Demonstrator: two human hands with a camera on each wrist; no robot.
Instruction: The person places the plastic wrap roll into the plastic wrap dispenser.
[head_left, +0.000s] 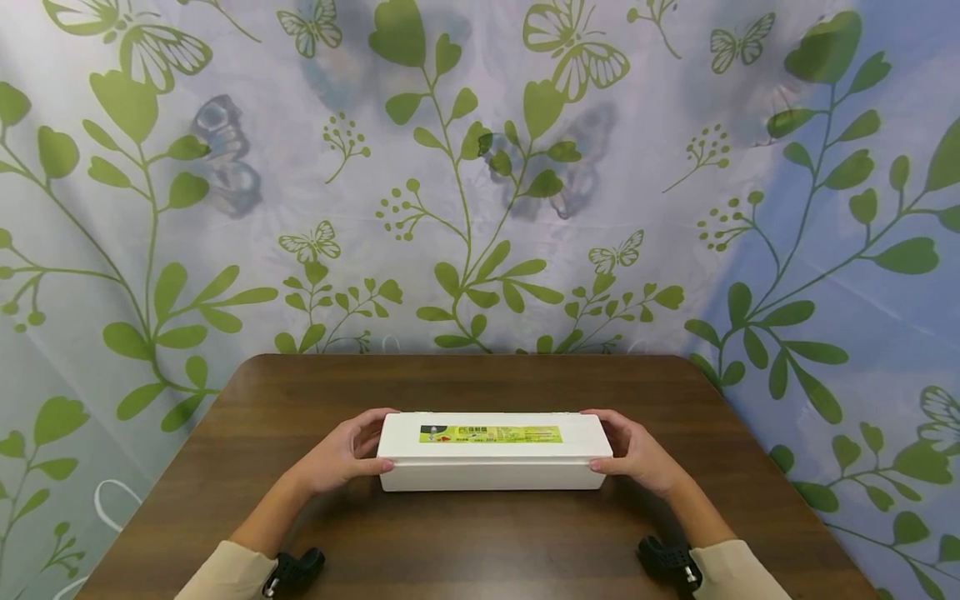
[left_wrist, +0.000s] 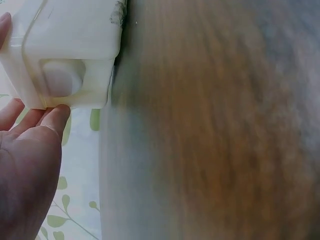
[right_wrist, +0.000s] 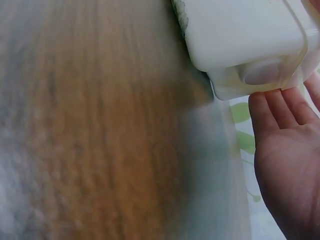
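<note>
A long white box (head_left: 491, 454) with a yellow-green label on its lid lies flat on the brown wooden table (head_left: 480, 383), across the middle. My left hand (head_left: 351, 450) grips its left end, thumb on the near side and fingers over the far edge. My right hand (head_left: 636, 454) grips the right end the same way. In the left wrist view the left hand (left_wrist: 30, 165) touches the box (left_wrist: 65, 45) at the edge of its end face. In the right wrist view the fingertips of the right hand (right_wrist: 290, 165) meet the box (right_wrist: 245, 35) below a round dimple.
A cloth backdrop (head_left: 480, 183) printed with green leaves and butterflies hangs close behind the table's far edge. A white cable (head_left: 112, 504) loops on the floor at the left. Black wrist mounts (head_left: 296, 571) sit at both cuffs. Bare tabletop (left_wrist: 200, 125) surrounds the box.
</note>
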